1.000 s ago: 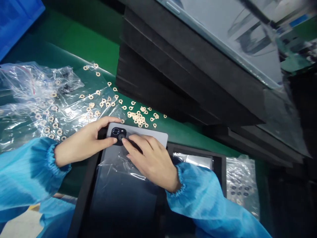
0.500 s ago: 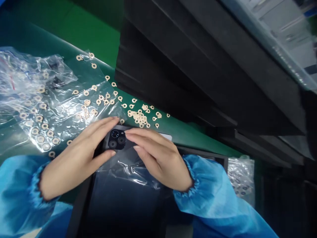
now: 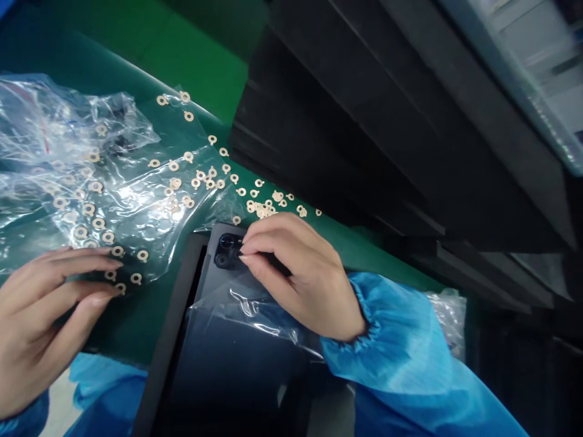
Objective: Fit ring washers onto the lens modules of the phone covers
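Observation:
A dark flat device, like a tablet (image 3: 228,358), lies back side up in a black tray (image 3: 157,358). At its upper end is a black camera block (image 3: 223,260) with round lenses. My right hand (image 3: 296,270) bends over this block, thumb and fingertips pinched at its edge; what they hold, if anything, I cannot make out. Clear film (image 3: 255,309) covers part of the back below. Over to the left, my left hand (image 3: 54,309) has its fingers stretched and apart, tips touching or just beside small pale tabbed rings (image 3: 136,278).
Many more rings lie over a clear plastic sheet (image 3: 136,227) and in a pile (image 3: 262,208) beyond the device. Crumpled clear bags (image 3: 59,127) rest on the green table at far left. A tall black stepped structure (image 3: 355,121) rises behind. Another clear bag (image 3: 450,318) is at right.
My left hand has left the device's corner and moved left and down to the loose rings. My right hand stays at the camera block, its fingers now more curled into a pinch. The view has shifted slightly.

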The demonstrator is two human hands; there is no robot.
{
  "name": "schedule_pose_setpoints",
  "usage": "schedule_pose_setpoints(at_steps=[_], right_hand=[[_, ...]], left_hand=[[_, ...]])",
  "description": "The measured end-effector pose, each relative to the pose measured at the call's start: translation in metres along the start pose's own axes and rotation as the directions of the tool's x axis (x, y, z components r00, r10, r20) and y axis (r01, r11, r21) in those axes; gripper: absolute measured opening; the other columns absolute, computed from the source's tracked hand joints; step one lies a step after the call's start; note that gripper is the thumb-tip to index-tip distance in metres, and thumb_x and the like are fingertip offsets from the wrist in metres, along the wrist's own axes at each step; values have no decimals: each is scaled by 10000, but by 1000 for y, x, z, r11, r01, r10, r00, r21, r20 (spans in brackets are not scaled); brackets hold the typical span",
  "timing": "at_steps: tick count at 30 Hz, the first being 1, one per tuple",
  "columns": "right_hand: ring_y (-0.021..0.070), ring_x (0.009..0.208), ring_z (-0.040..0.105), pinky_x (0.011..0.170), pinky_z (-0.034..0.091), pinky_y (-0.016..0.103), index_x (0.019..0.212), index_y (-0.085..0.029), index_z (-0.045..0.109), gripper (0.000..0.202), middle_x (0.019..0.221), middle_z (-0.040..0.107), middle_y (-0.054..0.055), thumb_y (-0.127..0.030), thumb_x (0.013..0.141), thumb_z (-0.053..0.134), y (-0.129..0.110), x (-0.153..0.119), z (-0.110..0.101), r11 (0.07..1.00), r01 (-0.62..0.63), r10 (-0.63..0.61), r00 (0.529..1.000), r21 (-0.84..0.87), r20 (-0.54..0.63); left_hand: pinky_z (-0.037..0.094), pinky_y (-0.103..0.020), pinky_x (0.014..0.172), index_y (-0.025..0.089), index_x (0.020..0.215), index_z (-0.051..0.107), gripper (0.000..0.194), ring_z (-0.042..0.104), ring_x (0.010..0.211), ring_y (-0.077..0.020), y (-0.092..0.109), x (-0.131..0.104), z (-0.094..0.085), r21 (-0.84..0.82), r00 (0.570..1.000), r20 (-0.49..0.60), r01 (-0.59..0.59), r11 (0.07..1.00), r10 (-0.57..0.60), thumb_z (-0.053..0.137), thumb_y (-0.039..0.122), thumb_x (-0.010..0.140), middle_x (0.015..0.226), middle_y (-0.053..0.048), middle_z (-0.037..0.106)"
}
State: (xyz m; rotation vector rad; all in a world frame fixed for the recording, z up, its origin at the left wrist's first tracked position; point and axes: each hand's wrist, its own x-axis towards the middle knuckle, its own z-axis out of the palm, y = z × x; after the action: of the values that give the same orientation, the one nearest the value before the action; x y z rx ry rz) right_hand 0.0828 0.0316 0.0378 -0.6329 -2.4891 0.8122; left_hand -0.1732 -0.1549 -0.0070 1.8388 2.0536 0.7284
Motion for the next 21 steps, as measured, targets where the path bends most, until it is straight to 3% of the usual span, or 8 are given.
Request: schedule_pose_setpoints(at_steps=[2, 7, 9, 12, 16, 21], right_hand=[[169, 840, 593, 754, 515, 326, 844, -157, 633, 152, 892, 657, 65, -111, 938, 523, -9, 6, 4, 995, 69, -67, 997, -70, 36], [197, 828, 522, 727, 454, 340, 835, -139, 651, 233, 906, 652, 79, -85, 954, 458, -40, 30, 42, 941, 285, -227, 931, -183, 286], [209, 863, 522, 724, 448, 336, 858, -142, 651, 241, 929, 641, 81, -115, 973, 441, -48, 44, 63, 931, 320, -224, 881, -176, 417], [217, 913, 529, 735, 449, 330, 930, -132, 654, 251, 978, 625, 96, -127, 992, 411, -49, 65, 89, 923, 295, -114, 824, -248, 555], [227, 951, 518, 751, 450, 337, 990, -119, 639, 204, 1028, 602, 112, -118, 981, 435, -43, 73, 102, 896, 260, -21, 834, -360, 551], [215, 887, 496, 738, 430, 344, 905, -148, 623, 164, 971, 597, 90, -156, 975, 474, -39, 60, 103, 880, 308, -87, 852, -360, 516]], left_hand=[[462, -520, 1049, 280, 1002, 638, 160, 630, 1087, -265, -13, -8, 1, 93, 995, -81, -48, 994, 56, 573, 259, 857, 1159, 43, 649], [417, -518, 1069, 206, 1333, 491, 426, 535, 1273, -311, -20, -14, 9, 293, 996, -48, -53, 955, 70, 554, 249, 914, 1299, -79, 626], [399, -521, 1071, 182, 1375, 455, 484, 515, 1297, -318, -18, -13, 12, 330, 992, -70, -80, 941, 109, 574, 275, 915, 1320, -112, 621], [362, -527, 1086, 169, 1356, 481, 449, 479, 1331, -315, -15, -7, 17, 321, 986, -84, -109, 941, 143, 554, 289, 929, 1361, -125, 593], [325, -534, 1112, 173, 1340, 513, 415, 439, 1365, -313, -11, 2, 25, 291, 988, -58, -120, 949, 143, 471, 347, 966, 1423, -95, 543], [305, -562, 1121, 184, 1336, 533, 428, 401, 1391, -319, -9, 5, 28, 237, 997, -8, -75, 969, 79, 448, 389, 970, 1451, -82, 513]])
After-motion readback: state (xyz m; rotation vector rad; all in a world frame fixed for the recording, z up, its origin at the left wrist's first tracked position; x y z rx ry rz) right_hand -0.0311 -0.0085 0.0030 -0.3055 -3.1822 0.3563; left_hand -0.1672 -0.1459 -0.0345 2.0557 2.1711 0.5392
